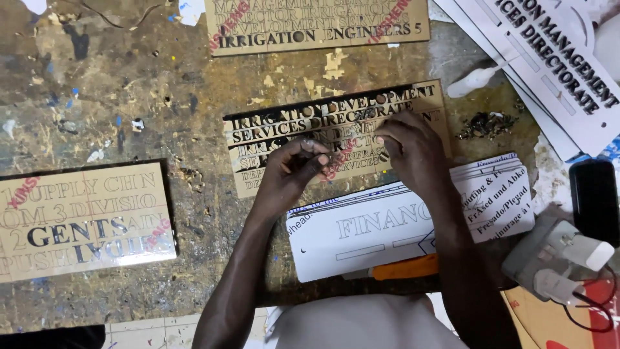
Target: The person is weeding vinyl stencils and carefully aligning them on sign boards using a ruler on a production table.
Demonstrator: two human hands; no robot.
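A tan sign plate (271, 132) with black cut-out lettering lies in the middle of a worn, paint-spotted workbench (129, 84). My left hand (294, 171) rests on its lower part, fingers pinched on a small dark tool or scrap near the letters. Beside it, my right hand (407, 145) presses on the plate's right half with fingertips curled down at the lettering. What exactly each pinch holds is too small to tell.
A second tan lettered plate (84, 220) lies at the left, a third (316, 26) at the top. White lettered sheets (361, 232) sit under my right forearm and at the upper right (555, 64). A black phone (594, 200), white plug adapters (555, 258) and an orange strip (407, 268) crowd the right.
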